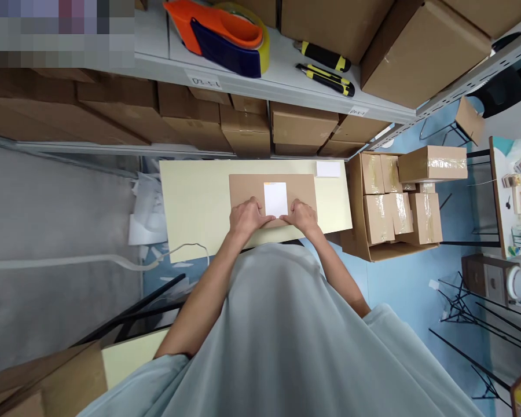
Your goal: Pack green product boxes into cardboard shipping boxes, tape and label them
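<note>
White paper label [275, 198], probably light, flexible and best held by its edges, lies on a cardboard box [301, 186] between half-curled left hand [245, 217] and right hand [303, 217], thumbs at its lower edge, grip indiscernible

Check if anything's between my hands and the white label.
Nothing visible is. Your left hand and right hand rest on the brown cardboard, either side of the white label, thumbs at its near edge.

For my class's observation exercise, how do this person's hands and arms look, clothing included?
The left hand and right hand wear no gloves, and no watch shows. The forearms are bare below loose, plain, pale blue-grey sleeves.
</note>
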Tool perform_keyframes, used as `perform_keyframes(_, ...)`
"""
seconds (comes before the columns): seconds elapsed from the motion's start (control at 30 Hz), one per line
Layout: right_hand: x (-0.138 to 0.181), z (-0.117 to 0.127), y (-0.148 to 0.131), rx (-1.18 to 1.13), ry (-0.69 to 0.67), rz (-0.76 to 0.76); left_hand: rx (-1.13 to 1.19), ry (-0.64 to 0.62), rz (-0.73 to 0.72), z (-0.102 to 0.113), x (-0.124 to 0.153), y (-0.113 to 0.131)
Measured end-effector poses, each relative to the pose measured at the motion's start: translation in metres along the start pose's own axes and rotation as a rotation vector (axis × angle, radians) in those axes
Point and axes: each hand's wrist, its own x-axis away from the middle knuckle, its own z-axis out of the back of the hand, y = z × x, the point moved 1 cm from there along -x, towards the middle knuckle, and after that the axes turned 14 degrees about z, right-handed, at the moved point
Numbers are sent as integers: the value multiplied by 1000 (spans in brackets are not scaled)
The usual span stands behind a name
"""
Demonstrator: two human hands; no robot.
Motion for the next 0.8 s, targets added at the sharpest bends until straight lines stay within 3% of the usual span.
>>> perform_keyframes(0.17,-1,-2,2,36,-3,37,-54,15,-24,-3,-4,1)
perform_keyframes(0.47,1,13,15,-90,-52,78,158,-101,-12,0,-19,-17)
perform_keyframes(0.57,-2,10,3,5,20,174,199,-30,-109,2,-15,-3)
perform_keyframes(0.7,-9,-4,-13,141,190,480,184,162,-352,-3,-7,22)
perform_keyframes(0.8,-14,-18,-10,158,158,569,117,140,-456,-15,-6,21)
